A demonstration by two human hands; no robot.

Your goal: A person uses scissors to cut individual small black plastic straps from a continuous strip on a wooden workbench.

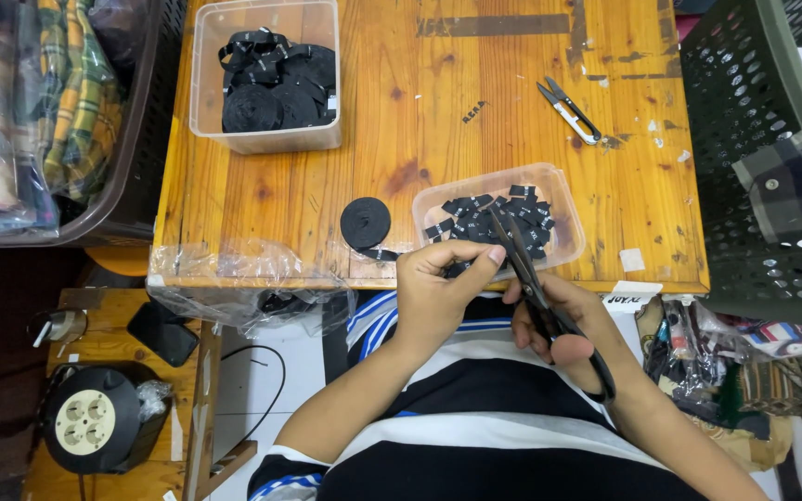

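Black scissors (536,288) sit gripped in the right hand (568,325), blades parted; the left hand (438,288) pinches black label tape (378,252) beside them, just before the small plastic tray (563,199)

Wooden table (420,121): large tub (266,74) of ribbon far left, ribbon roll (365,223) near front edge, small tray (503,218) of cut labels just right of it, thread snips (568,109) far right. Baskets flank table; cable reel (95,417) on floor lower left.
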